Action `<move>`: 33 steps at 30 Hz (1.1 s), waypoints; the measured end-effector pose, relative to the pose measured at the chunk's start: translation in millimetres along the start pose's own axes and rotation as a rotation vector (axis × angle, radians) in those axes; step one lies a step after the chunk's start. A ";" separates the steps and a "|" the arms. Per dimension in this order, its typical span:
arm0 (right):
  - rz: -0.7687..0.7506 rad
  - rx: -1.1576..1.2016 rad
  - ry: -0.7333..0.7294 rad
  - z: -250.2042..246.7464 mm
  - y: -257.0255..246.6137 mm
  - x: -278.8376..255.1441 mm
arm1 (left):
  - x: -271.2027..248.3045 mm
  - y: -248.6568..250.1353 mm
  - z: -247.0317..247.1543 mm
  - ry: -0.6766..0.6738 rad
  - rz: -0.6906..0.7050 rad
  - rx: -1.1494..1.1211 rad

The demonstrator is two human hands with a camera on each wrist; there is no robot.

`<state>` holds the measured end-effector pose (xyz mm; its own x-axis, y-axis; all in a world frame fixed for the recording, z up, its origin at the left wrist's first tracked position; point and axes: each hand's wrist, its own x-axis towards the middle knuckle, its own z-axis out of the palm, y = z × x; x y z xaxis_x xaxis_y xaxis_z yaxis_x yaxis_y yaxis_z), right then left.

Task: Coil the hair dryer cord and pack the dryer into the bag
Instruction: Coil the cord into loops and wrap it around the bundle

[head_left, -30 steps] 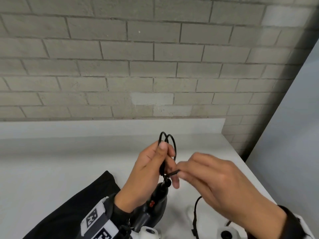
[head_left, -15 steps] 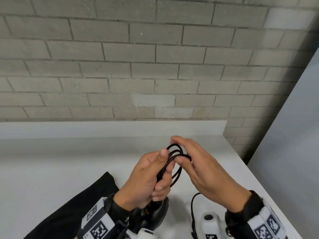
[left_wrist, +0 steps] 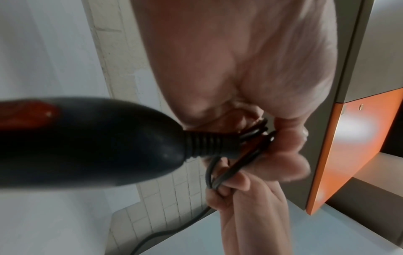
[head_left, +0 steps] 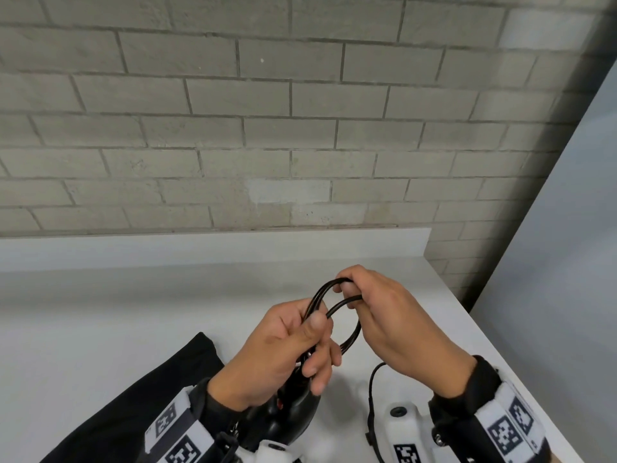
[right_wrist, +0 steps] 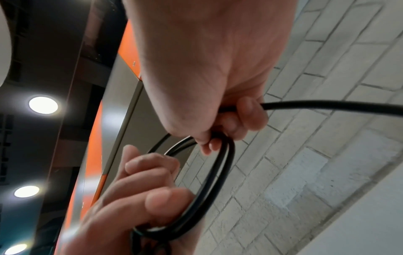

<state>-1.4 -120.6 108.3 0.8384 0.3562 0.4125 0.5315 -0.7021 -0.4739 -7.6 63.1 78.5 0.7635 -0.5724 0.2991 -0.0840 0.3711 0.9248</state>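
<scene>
Above the counter (head_left: 100, 312), the left hand (head_left: 283, 349) clamps several finished cord (head_left: 350, 339) loops against the hair dryer (head_left: 290, 419) handle while the right hand (head_left: 390, 322) pinches another; slack remains, black bag (head_left: 133, 396) unpacked.

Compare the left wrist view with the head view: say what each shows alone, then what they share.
Only the left wrist view shows the dryer's ribbed collar where the cord leaves it, and an orange panel. Only the head view shows the black bag on the counter and both wristbands. Both show the left hand and right hand gripping cord loops.
</scene>
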 end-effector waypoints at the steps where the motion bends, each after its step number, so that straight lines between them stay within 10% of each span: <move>1: 0.006 0.014 -0.014 0.8 0.2 0.4 | -0.1 -0.4 0.7 0.006 -0.004 -0.018; 12: 0.049 0.674 -0.282 -19.7 14.6 1.7 | -0.3 -1.1 3.0 0.065 -0.085 -0.134; 22: 0.044 0.548 0.009 2.2 8.0 0.9 | 3.5 -4.3 3.0 0.051 -0.078 -0.219; 33: 0.343 0.507 -0.108 61.1 69.3 -61.6 | 0.9 5.3 -7.6 0.528 0.086 -0.315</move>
<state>-8.9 -153.5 2.5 0.9649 0.2417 0.1027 0.1988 -0.4166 -0.8871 -2.5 70.1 81.9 0.9830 -0.1217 0.1378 -0.0275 0.6436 0.7649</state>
